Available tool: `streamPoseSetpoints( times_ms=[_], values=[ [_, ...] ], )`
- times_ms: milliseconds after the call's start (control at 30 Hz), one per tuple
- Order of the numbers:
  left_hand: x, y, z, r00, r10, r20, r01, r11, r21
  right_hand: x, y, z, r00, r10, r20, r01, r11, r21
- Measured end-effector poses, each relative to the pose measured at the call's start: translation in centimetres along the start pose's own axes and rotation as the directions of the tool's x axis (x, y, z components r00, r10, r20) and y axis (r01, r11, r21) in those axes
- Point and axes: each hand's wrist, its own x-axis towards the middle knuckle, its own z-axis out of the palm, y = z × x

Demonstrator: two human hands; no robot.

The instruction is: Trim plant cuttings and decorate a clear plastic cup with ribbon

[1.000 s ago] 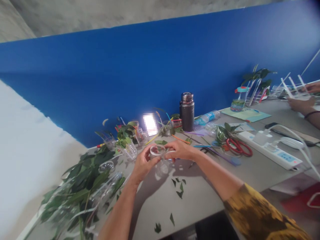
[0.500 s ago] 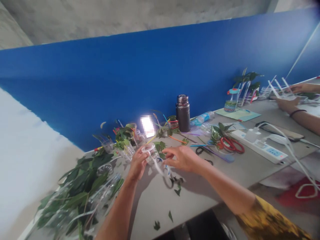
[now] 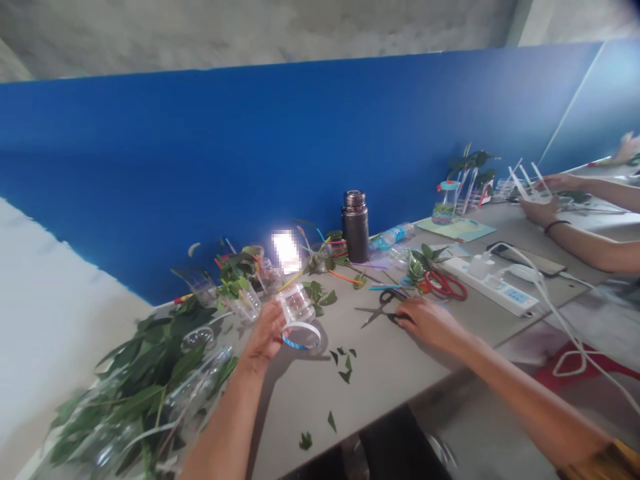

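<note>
My left hand (image 3: 269, 328) is closed round a clear plastic cup (image 3: 302, 303), which lies tipped on its side in the air above the table. Below the cup hangs a white ring with a blue inner face (image 3: 301, 347), which looks like a roll of tape; whether it is stuck to the cup I cannot tell. To the right, my right hand (image 3: 427, 321) has its fingers on a handle of black scissors (image 3: 379, 311), whose blades are spread and point left. Small cut leaf pieces (image 3: 345, 377) lie on the table between my hands.
Leafy branches and clear plastic (image 3: 150, 380) crowd the left side. Behind stand a dark flask (image 3: 355, 230) and a lying bottle (image 3: 393, 236). Red-handled scissors (image 3: 445, 285) and a white power strip (image 3: 500, 288) lie right. A co-worker's hands (image 3: 540, 212) work farther right.
My right hand has moved right, away from the cup, and taken hold of the black scissors. The cup has tilted over, and the ring hangs close under it.
</note>
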Motion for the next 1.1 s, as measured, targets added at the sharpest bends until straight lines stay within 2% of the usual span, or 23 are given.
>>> streamPoseSetpoints(
  times_ms=[167, 467, 600, 767, 867, 933, 967, 1033, 1100],
  values=[
    [0.0, -0.2, 1.1, 0.990, 0.080, 0.113, -0.086, 0.995, 0.043, 0.5, -0.3, -0.2, 0.999, 0.031, 0.024, -0.030, 0.999, -0.045],
    [-0.1, -0.5, 1.7, 0.982, 0.191, -0.009, -0.190, 0.982, 0.013, 2.1, -0.4, 0.1, 0.995, 0.072, 0.072, -0.060, 0.987, -0.150],
    [-0.4, -0.4, 2.1, 0.980, 0.198, -0.018, -0.198, 0.980, 0.024, 2.5, -0.2, 0.0, 0.995, 0.031, 0.097, -0.016, 0.989, -0.148],
    [-0.5, -0.2, 2.7, 0.967, 0.241, -0.078, -0.239, 0.970, 0.036, 2.3, 0.6, 0.7, 0.988, -0.140, -0.068, 0.143, 0.989, 0.038],
    [-0.3, -0.4, 2.6, 0.948, 0.308, -0.083, -0.304, 0.951, 0.057, 2.3, 0.8, 1.5, 0.992, -0.100, -0.073, 0.118, 0.944, 0.307],
    [-0.1, -0.5, 2.4, 0.943, 0.324, -0.071, -0.319, 0.945, 0.077, 2.1, 0.5, 2.0, 0.999, -0.039, 0.012, 0.026, 0.827, 0.562],
    [-0.1, -0.6, 2.2, 0.944, 0.325, -0.062, -0.320, 0.944, 0.080, 1.8, 0.2, 2.1, 0.998, -0.021, 0.058, -0.025, 0.722, 0.691],
    [0.1, -0.6, 2.0, 0.953, 0.302, -0.018, -0.301, 0.952, 0.052, 1.1, -0.8, 2.1, 0.992, -0.019, 0.122, -0.102, 0.430, 0.897],
    [0.1, -0.6, 1.7, 0.965, 0.253, 0.067, -0.253, 0.968, -0.009, 0.3, -2.1, 1.9, 0.987, -0.040, 0.155, -0.149, 0.127, 0.981]
  ],
)
